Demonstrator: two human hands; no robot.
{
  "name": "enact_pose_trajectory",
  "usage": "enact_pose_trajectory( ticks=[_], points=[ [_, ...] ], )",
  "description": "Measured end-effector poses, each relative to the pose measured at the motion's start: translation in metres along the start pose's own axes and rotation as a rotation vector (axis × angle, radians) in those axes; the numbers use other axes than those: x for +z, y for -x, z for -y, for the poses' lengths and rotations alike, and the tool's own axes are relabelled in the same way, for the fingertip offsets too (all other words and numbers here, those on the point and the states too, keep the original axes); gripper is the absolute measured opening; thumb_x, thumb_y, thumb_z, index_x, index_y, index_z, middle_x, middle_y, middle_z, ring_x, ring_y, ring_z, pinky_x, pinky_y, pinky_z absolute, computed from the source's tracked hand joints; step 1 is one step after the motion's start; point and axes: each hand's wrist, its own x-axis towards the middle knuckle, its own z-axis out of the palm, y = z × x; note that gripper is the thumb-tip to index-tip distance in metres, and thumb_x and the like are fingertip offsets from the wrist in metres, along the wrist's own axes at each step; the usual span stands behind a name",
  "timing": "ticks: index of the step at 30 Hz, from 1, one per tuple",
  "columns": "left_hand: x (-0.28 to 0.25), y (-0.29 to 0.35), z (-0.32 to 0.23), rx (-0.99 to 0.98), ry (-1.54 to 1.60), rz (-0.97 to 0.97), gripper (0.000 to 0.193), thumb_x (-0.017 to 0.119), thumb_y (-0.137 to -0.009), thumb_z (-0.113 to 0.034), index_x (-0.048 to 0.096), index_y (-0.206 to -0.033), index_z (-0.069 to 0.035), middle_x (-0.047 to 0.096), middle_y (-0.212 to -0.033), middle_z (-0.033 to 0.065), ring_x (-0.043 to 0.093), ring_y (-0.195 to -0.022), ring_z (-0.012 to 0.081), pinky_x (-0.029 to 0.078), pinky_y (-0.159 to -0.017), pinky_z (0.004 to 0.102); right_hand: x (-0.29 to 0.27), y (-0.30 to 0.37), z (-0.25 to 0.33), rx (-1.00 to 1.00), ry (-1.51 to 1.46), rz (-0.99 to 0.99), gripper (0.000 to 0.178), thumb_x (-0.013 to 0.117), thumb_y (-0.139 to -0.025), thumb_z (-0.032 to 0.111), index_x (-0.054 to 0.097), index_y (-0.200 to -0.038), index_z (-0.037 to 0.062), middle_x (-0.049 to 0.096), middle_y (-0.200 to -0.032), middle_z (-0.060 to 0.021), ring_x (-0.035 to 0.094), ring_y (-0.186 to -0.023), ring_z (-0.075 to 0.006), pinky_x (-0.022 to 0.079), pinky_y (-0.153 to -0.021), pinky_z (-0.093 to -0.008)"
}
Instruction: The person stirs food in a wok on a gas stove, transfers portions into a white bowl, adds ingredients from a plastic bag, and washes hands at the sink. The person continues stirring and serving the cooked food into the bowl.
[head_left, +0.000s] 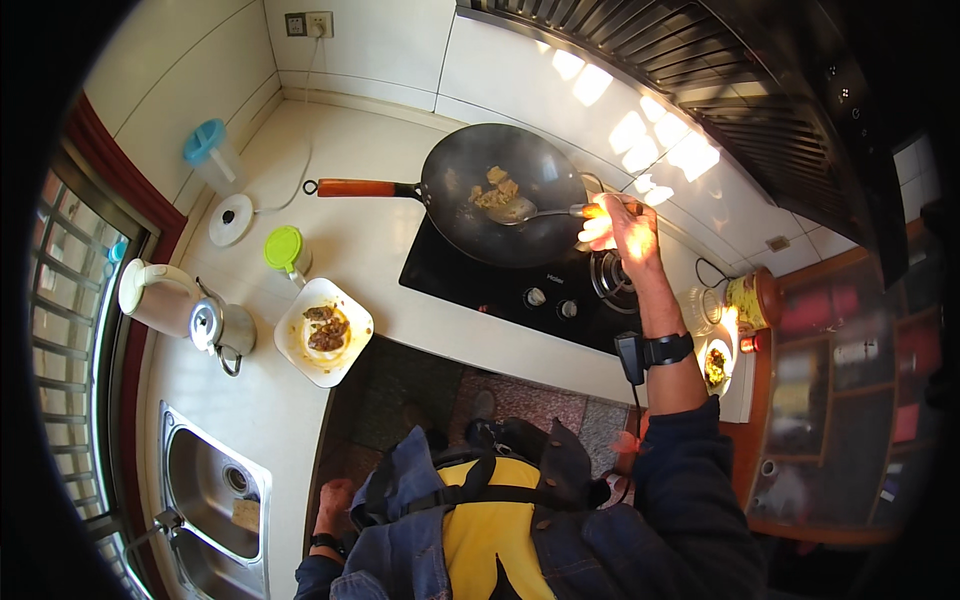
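My right hand point(627, 228) is closed round the handle of a metal cooking spatula point(515, 210), in bright sunlight. The spatula's head rests inside a black wok point(540, 160), against a small heap of browned food pieces point(495, 186). The wok sits on a black glass gas hob point(470, 270), and its orange-brown handle point(355, 188) points left over the counter. Low beside my body, near the counter's front edge, is my left hand point(336, 498). Its fingers are too hard to make out, and nothing shows in it.
Left of the hob stand a white square bowl point(285, 335) with dark meat pieces, a green-lidded container point(285, 246), a metal pot point(225, 325) and a kettle point(160, 295). A sink point(190, 470) lies nearer left. A small dish point(716, 365) stands right. A range hood point(700, 60) hangs above.
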Motion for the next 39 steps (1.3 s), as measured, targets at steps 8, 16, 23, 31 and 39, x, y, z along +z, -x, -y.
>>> enact_pose_trajectory(
  ticks=[8, 16, 23, 31, 39],
  points=[
    [0.029, -0.007, 0.048, 0.114, 0.076, -0.038, 0.034, 0.059, -0.085, -0.037, 0.074, -0.091, -0.007, 0.071, -0.093, 0.0195, 0.070, -0.094, 0.0289, 0.052, -0.078, 0.0406, -0.057, -0.012, -0.003, 0.076, 0.096, -0.084, 0.025, 0.062, -0.095, 0.020, 0.063, -0.102, -0.0040, 0.071, -0.084, -0.0174, 0.070, -0.060, -0.0255, 0.058, -0.051, -0.0323],
    [0.027, 0.010, 0.059, -0.009, 0.004, 0.019, 0.034, 0.064, -0.083, -0.035, 0.075, -0.098, -0.007, 0.073, -0.098, 0.0175, 0.070, -0.101, 0.0288, 0.054, -0.086, 0.0388, 0.000, -0.038, -0.056, -0.033, -0.184, 0.231, 0.034, 0.060, -0.095, 0.011, 0.057, -0.124, -0.0061, 0.067, -0.111, -0.0206, 0.070, -0.097, -0.0282, 0.057, -0.086, -0.0364],
    [0.047, -0.003, 0.079, -0.006, 0.052, -0.054, 0.039, 0.059, -0.085, -0.041, 0.076, -0.094, -0.006, 0.072, -0.098, 0.0185, 0.069, -0.101, 0.0322, 0.054, -0.086, 0.0410, 0.026, -0.015, -0.004, -0.544, 0.352, 0.409, 0.029, 0.063, -0.092, 0.005, 0.063, -0.121, 0.0034, 0.072, -0.103, -0.0118, 0.069, -0.091, -0.0155, 0.055, -0.082, -0.0278],
    [0.046, -0.002, 0.052, 0.111, -0.225, -0.006, 0.038, 0.054, -0.090, -0.041, 0.074, -0.082, -0.010, 0.073, -0.087, 0.0160, 0.070, -0.089, 0.0322, 0.055, -0.077, 0.0430, 0.036, -0.049, -0.022, 0.171, -0.380, 0.411, 0.034, 0.062, -0.092, 0.017, 0.059, -0.121, -0.0022, 0.068, -0.098, -0.0156, 0.071, -0.079, -0.0300, 0.059, -0.066, -0.0337],
    [0.030, 0.021, 0.035, 0.053, -0.055, 0.020, 0.038, 0.057, -0.087, -0.039, 0.074, -0.079, -0.006, 0.072, -0.080, 0.0139, 0.071, -0.083, 0.0263, 0.055, -0.076, 0.0379, -0.021, -0.007, 0.043, 0.089, 0.208, -0.007, 0.033, 0.063, -0.093, 0.024, 0.064, -0.105, -0.0058, 0.070, -0.081, -0.0157, 0.068, -0.056, -0.0222, 0.052, -0.044, -0.0255]
  ],
)
